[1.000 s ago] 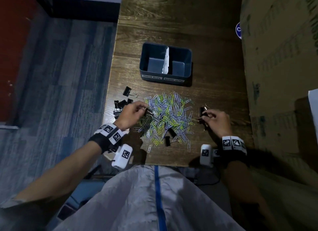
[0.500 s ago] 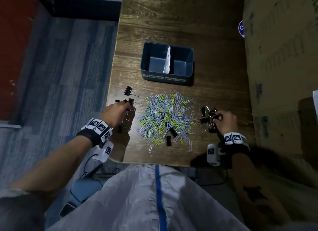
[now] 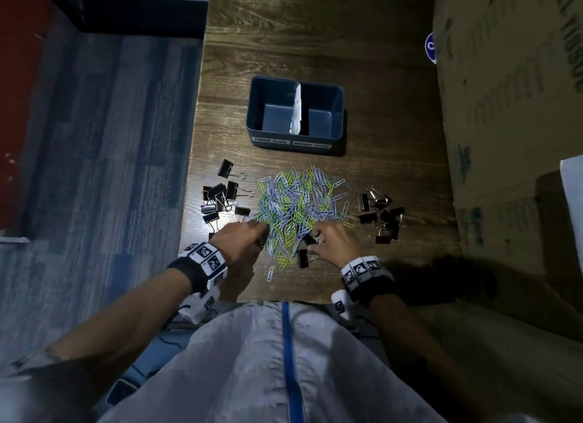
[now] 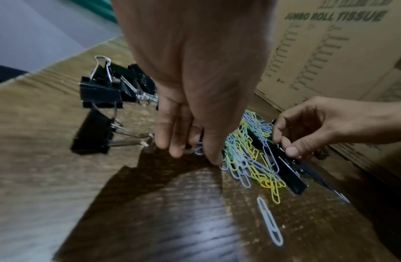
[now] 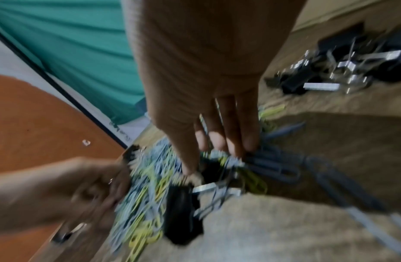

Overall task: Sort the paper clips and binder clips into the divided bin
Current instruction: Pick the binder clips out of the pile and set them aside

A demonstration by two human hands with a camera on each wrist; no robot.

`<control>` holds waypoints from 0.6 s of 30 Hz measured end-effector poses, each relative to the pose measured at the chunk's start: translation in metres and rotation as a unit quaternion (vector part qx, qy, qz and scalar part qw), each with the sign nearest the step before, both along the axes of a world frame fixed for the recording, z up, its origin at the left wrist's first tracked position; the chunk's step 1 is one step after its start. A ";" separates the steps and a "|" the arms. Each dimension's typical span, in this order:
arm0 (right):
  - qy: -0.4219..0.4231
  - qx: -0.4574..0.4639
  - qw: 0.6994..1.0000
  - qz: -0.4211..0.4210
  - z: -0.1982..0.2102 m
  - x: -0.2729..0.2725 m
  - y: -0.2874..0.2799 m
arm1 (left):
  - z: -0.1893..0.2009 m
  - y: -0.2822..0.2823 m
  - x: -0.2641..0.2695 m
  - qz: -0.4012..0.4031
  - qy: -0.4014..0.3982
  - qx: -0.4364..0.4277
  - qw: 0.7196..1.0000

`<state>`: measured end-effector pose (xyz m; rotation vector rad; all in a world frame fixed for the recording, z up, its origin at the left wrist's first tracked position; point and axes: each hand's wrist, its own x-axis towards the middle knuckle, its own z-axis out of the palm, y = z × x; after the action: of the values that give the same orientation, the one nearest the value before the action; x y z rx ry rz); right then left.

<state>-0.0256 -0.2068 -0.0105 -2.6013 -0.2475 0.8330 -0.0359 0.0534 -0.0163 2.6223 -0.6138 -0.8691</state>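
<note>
Paper clips [image 3: 299, 208], thin coloured wire loops, lie heaped at frame centre on the wooden table [image 3: 315, 28]. Right hand [image 3: 336, 243] pinches a black binder clip [image 4: 282, 164] at the heap's lower edge; the left-wrist view shows this grip plainly. Left hand [image 3: 238, 241] fingers curl downward onto clips; grasp cannot be told. Divided bin [image 3: 296, 140] stands above the heap.

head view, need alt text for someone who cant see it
Two hands, left hand and right hand, pick at the near edge of a pile of paper clips on a wooden table. Black binder clips flank the pile; an empty divided bin sits beyond.
</note>
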 end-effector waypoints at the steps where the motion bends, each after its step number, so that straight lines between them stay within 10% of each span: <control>1: -0.010 -0.008 1.000 -0.006 -0.004 -0.001 0.004 | 0.001 -0.005 0.002 0.011 -0.011 -0.009 1.000; 6: -0.050 -0.019 0.998 -0.023 -0.011 -0.003 0.008 | 0.005 -0.021 0.005 0.026 -0.045 -0.062 0.997; 12: -0.053 -0.036 0.998 -0.020 -0.008 -0.008 0.008 | 0.001 -0.019 -0.022 -0.203 -0.048 -0.022 0.978; 18: -0.080 -0.040 0.996 -0.005 -0.008 -0.005 0.007 | 0.004 -0.042 -0.016 -0.117 -0.117 0.018 0.986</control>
<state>-0.0305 -0.2003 -0.0187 -2.7463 -0.2511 0.6453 -0.0522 0.0116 -0.0122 2.7447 -0.9934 -0.6429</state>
